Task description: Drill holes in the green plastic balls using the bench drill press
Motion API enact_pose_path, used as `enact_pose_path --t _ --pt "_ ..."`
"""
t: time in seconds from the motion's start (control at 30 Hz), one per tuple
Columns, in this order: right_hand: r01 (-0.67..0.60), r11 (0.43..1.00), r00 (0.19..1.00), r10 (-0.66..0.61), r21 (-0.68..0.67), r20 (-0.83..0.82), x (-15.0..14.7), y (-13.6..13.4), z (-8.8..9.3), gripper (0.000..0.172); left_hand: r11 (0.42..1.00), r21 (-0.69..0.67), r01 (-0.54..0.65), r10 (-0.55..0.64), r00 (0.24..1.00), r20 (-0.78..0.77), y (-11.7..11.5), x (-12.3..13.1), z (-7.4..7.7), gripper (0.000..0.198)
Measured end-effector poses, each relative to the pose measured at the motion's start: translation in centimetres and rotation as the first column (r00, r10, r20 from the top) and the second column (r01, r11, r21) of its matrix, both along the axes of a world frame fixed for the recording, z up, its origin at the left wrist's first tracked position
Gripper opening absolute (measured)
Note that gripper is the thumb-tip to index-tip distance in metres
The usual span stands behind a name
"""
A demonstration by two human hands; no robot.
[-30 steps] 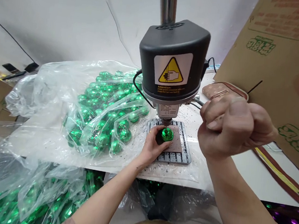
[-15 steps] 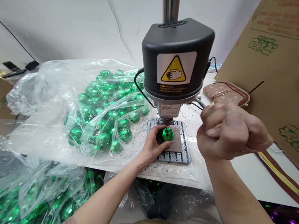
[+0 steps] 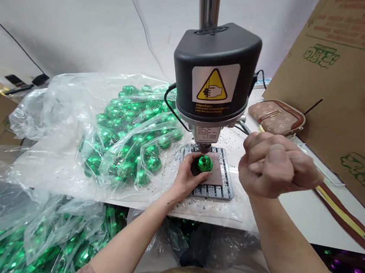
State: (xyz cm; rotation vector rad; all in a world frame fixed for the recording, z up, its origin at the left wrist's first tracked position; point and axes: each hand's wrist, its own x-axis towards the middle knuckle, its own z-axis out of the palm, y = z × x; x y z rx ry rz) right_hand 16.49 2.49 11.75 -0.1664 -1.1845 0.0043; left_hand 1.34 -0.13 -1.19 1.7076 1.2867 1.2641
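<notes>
**Green ball held under a bench drill**

Closest to the camera, below the table edge, a loose clear bag (image 3: 28, 242) sags with shiny green balls inside. To the right, down in shadow, some purple shiny things (image 3: 355, 272) show.

The white table (image 3: 307, 215) is covered on its left part with plastic sheet and speckled with dark crumbs around the drill. On it lies a slotted metal plate (image 3: 211, 191) with a brown pad (image 3: 217, 171) on top. The left hand (image 3: 186, 178) rests on the plate, its fingers closed around a green ball (image 3: 205, 163) that sits in a dark cup right under the drill tip. The right hand (image 3: 272, 165) is clenched in a fist on the drill's lever (image 3: 244, 127), raised just right of the plate.

The black drill head (image 3: 215, 70) carries a yellow warning sticker and hangs on a steel post (image 3: 208, 2). Left of it, a second clear bag (image 3: 75, 99) lies on the table, full of green balls. Behind the fist sit a brown patterned purse (image 3: 277, 116) and a leaning cardboard box (image 3: 344, 84). A plain pale wall (image 3: 83, 22) closes the room.
</notes>
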Motion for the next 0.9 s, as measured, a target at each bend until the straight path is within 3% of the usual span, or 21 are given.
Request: enact_pose_path --t 0.17,0.23,0.3,0.4,0.43,0.57,0.73,0.83,0.9 --pt "-0.019 1.0 0.999 0.019 -0.007 0.031 0.2 -0.2 -1.4 0.04 1.0 0.005 -0.008 0.008 1.0 -0.008 0.0 -0.1 -0.1 0.05" --pt "-0.026 0.999 1.0 0.026 -0.024 0.01 0.1 -0.4 -1.1 0.041 1.0 -0.013 -0.017 0.016 1.0 -0.016 0.1 -0.1 -0.1 0.051" --pt "-0.029 0.998 0.998 0.027 -0.055 -0.048 -0.3 -0.6 0.1 0.04 0.999 -0.032 -0.031 0.03 0.999 -0.022 0.1 -0.1 -0.1 0.053" --pt "-0.022 0.975 0.982 -0.019 -0.219 -0.186 -0.7 -0.7 3.1 0.042 0.998 -0.042 -0.053 0.054 0.999 0.01 -0.2 0.3 0.1 0.052" --pt "-0.046 0.95 0.982 -0.013 -0.31 -0.188 -0.8 -0.6 4.1 0.042 0.997 -0.043 -0.07 0.071 0.997 0.028 -0.4 0.5 0.2 0.051" --pt "-0.103 0.922 0.985 0.041 -0.373 -0.169 -0.7 -0.4 6.2 0.044 0.975 -0.021 -0.221 0.221 0.974 0.045 -1.7 0.9 0.5 0.046" --pt "-0.103 0.925 0.982 0.037 -0.367 -0.183 -0.8 -0.3 6.1 0.04 0.937 0.178 -0.302 0.308 0.951 -0.005 -3.2 0.0 0.7 0.044" --pt "-0.118 0.935 0.979 0.052 -0.336 -0.199 -0.9 -0.1 6.0 0.039 0.917 0.308 -0.253 0.287 0.955 -0.071 -4.5 -0.8 1.1 0.042" --pt "-0.133 0.938 0.977 0.07 -0.319 -0.2 -0.9 0.0 6.0 0.039 0.913 0.379 -0.153 0.224 0.963 -0.15 -6.2 -1.3 1.1 0.039"
